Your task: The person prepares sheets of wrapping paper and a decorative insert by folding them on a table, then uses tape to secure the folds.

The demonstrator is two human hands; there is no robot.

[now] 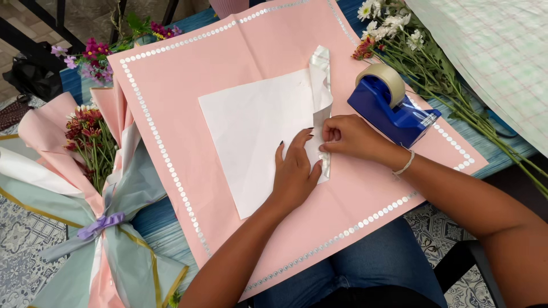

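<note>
While the left hand (294, 174) lies flat and open on the white paper (257, 134) to keep it from sliding, the right hand (348, 137) pinches the folded edge of that paper with its fingers curled closed. The white paper rests in the middle of a big pink wrapping sheet (228, 74) that has a line of shiny dots near its border. Along the white paper's right side runs a silver strip (321, 60), and the fold seems to be pressed down over it. The pink sheet covers most of the blue surface (157, 219). Just beside the right hand stands a blue tape holder (394, 108) with a roll of tape on top, close enough to reach. White daisies with long green stems (434, 63) lie behind it, well out of the way. On the left lies a finished bouquet (91, 188) in pink and pale green paper, tied with a purple ribbon. Nothing blocks the hands.
</note>
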